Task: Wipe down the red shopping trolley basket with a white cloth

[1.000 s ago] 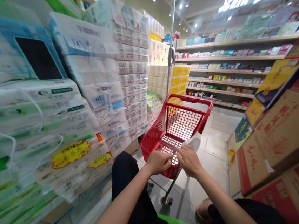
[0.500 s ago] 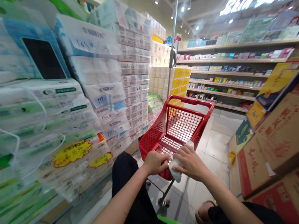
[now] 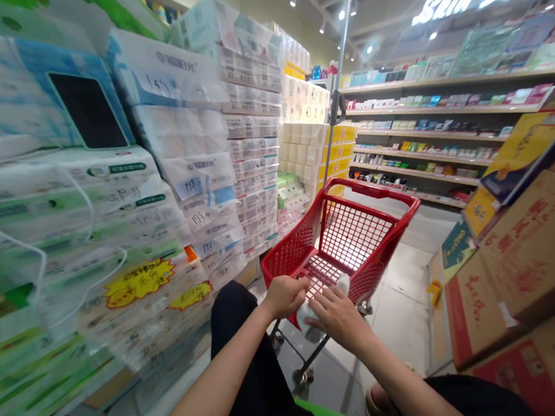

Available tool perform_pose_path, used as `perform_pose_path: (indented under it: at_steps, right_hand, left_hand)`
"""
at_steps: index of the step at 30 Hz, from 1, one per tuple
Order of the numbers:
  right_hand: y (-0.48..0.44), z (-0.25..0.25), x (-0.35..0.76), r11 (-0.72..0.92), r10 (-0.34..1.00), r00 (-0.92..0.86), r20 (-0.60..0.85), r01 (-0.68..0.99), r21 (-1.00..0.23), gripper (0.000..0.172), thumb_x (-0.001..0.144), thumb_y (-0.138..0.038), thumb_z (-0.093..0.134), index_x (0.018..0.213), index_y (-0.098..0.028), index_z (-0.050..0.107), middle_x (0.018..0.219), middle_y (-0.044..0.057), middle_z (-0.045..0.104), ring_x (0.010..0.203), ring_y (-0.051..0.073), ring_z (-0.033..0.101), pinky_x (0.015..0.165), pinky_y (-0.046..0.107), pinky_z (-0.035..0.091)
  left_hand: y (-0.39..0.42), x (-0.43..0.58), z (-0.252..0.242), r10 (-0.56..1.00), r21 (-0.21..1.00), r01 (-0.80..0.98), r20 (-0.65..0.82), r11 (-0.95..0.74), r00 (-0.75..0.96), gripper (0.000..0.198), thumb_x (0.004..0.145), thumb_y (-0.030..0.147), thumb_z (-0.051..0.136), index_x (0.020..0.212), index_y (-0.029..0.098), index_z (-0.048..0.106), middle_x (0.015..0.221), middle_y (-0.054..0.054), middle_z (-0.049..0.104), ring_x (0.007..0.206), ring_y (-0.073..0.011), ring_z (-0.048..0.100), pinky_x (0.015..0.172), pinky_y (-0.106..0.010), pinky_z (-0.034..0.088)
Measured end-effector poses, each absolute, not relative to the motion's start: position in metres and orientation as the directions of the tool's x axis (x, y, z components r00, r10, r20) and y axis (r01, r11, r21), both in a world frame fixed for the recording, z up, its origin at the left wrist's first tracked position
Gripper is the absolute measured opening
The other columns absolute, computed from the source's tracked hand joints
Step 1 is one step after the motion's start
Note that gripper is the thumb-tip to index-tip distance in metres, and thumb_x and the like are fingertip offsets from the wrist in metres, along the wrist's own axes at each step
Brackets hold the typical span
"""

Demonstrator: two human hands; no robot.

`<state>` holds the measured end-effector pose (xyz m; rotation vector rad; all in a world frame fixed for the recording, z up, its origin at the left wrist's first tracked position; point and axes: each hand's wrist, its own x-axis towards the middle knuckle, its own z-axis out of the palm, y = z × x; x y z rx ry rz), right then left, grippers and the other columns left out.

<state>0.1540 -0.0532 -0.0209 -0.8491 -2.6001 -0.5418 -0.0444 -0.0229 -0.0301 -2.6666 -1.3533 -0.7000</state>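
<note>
A red plastic shopping cart (image 3: pixel 354 232) with a grid basket stands in front of my knees, its handle on the far side. My left hand (image 3: pixel 286 297) is closed at the near rim of the basket and seems to grip it; the fingertips are partly hidden. In my right hand (image 3: pixel 338 315) is a crumpled white wipe (image 3: pixel 310 316), pressed against the near end of the cart. The fingers lie bent over the wipe, which sticks out above and below them. Whether it is cloth or paper I cannot tell.
Stacked tissue packs (image 3: pixel 174 204) rise close on my left, with a phone (image 3: pixel 90 111) and a white cable (image 3: pixel 40 257) on them. Cardboard boxes (image 3: pixel 522 264) are piled on the right. Behind a glass door's handle (image 3: pixel 339 108) are stocked shelves (image 3: pixel 422 133).
The cart has swung, its handle end shifting right. Both hands have moved slightly left, and the right hand with the wipe has come closer to the left hand.
</note>
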Motion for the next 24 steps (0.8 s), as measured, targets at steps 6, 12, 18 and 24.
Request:
perform_pose_path:
  at_steps: [6,12,18,24]
  right_hand:
    - [-0.044,-0.012,0.174,0.807,0.43,-0.807,0.404,0.545,0.229,0.036,0.091,-0.055,0.046,0.092,-0.021,0.059,0.088,0.005,0.063,0.082,0.019,0.05,0.075,0.034,0.034]
    - [-0.009,0.004,0.25,0.748,0.536,-0.733,0.419,0.643,0.167,0.034,0.094,-0.052,0.044,0.101,-0.023,0.062,0.089,0.005,0.064,0.085,0.018,0.054,0.079,0.033,0.034]
    - [0.0,0.0,0.277,0.657,0.619,-0.665,0.417,0.73,0.19,0.034,0.093,-0.052,0.045,0.102,-0.024,0.062,0.093,0.005,0.064,0.088,0.019,0.053,0.082,0.033,0.033]
    - [-0.01,-0.004,0.244,0.567,0.675,-0.576,0.461,0.805,0.175,0.032,0.093,-0.051,0.045,0.096,-0.023,0.06,0.091,0.004,0.063,0.087,0.021,0.051,0.082,0.035,0.031]
  left_hand:
    - [-0.017,-0.048,-0.023,0.777,0.212,0.761,0.332,-0.614,0.535,0.022,0.091,0.027,0.036,0.088,0.024,0.058,0.072,0.002,0.062,0.069,-0.0143,0.06,0.066,-0.024,0.038]
    - [-0.007,-0.044,-0.022,0.781,0.198,0.765,0.303,-0.612,0.547,0.027,0.094,0.029,0.032,0.087,0.024,0.057,0.073,0.002,0.063,0.069,-0.0145,0.059,0.066,-0.024,0.036]
    - [0.004,-0.045,-0.016,0.789,0.157,0.784,0.277,-0.601,0.549,0.035,0.097,0.035,0.028,0.086,0.024,0.059,0.074,0.001,0.064,0.071,-0.0151,0.058,0.07,-0.025,0.038]
    - [-0.007,-0.022,0.003,0.792,0.281,0.741,0.174,-0.61,0.586,0.051,0.097,0.057,0.023,0.089,0.026,0.062,0.085,0.001,0.068,0.077,-0.0157,0.062,0.067,-0.024,0.039]
